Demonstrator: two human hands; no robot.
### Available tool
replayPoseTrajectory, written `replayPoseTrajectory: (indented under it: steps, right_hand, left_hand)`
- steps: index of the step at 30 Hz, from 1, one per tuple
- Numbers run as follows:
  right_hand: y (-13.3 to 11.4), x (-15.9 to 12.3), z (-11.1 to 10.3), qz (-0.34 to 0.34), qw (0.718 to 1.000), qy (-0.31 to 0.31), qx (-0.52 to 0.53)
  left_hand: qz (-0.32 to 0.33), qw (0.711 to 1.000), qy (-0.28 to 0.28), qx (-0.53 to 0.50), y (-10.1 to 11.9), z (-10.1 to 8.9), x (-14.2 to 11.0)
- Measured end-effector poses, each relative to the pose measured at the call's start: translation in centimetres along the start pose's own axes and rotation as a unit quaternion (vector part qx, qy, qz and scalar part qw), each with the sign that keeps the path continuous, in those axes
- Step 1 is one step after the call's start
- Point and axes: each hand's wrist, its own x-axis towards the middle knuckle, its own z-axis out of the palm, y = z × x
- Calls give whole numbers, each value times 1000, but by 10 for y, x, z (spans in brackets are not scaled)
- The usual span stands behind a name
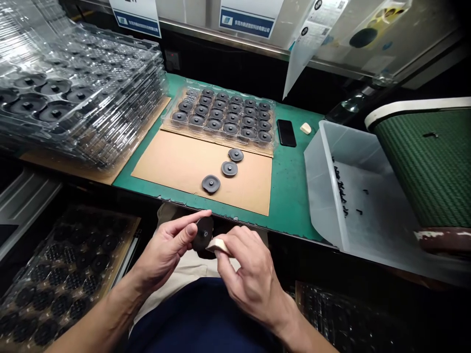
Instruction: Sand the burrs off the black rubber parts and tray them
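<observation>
Spreading across the middle of the view, the green bench [290, 181] is carrying a cardboard sheet [172, 164], and a clear tray [172, 107] filled with black wheels [232, 118] is resting along the sheet's far side. Nearer, the right hand [252, 272] is curling its fingers closed, and the left hand [164, 247] is gripping a dark disc [203, 233] between thumb and fingers. Three loose discs [229, 168] are lying on the cardboard sheet. Pinched by the right hand, a small pale block [220, 246] is meeting or nearly meeting the held disc's lower edge.
</observation>
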Motion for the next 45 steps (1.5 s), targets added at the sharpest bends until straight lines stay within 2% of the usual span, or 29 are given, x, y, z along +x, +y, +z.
replayPoseTrajectory:
  steps: [3, 6, 9, 11, 13, 15, 17, 19, 24, 26, 28, 31, 35, 39, 43, 45]
  right_hand:
    - [3, 0, -4, -13, 999, -22, 27]
    - [6, 1, -9, -12, 997, 17, 70]
    - [9, 5, -14, -37, 997, 57, 45]
    - [10, 9, -15, -82, 995, 35, 32]
    - [8, 12, -14, -117, 993, 16, 17]
    - [5, 14, -12, -95, 995, 41, 1]
    - [3, 14, -8, -32, 997, 67, 25]
    - [2, 13, -4, 10, 997, 49, 64]
    - [4, 10, 0, -5, 1000, -1, 19]
    - [6, 10, -3, -17, 999, -18, 42]
    - [7, 10, -7, -16, 998, -2, 67]
    - [10, 12, -12, -15, 998, 30, 60]
    - [12, 13, -16, -35, 998, 16, 58]
    - [13, 16, -19, -36, 995, 47, 80]
    - [11, 23, -20, -104, 991, 14, 83]
    - [8, 25, -18, -127, 990, 10, 60]
  left_hand:
    - [11, 1000, 14, 0, 5, 0, 0]
    - [7, 999, 21, -28, 4, 0, 0]
    - [-42, 999, -28, -20, -2, 0, 0]
    - [-82, 994, -74, -24, -6, 0, 0]
    - [-97, 989, -94, -58, -10, 1, 0]
    - [-61, 992, -61, -95, -11, 1, 0]
    - [7, 994, -3, -106, -9, 2, 0]
    - [50, 994, 32, -96, -5, 1, 0]
    - [13, 998, 15, -61, 3, -1, -1]
    - [12, 998, 24, -61, 4, -1, -1]
    - [18, 997, 30, -72, 4, -1, 1]
    - [-4, 998, 8, -66, 4, -2, 2]
    - [-27, 999, -6, -45, 5, -3, 3]
    - [-46, 997, -25, -52, 1, -1, 2]
    - [-95, 987, -108, -76, -6, 2, 1]
    - [-91, 983, -111, -114, -8, 4, 1]
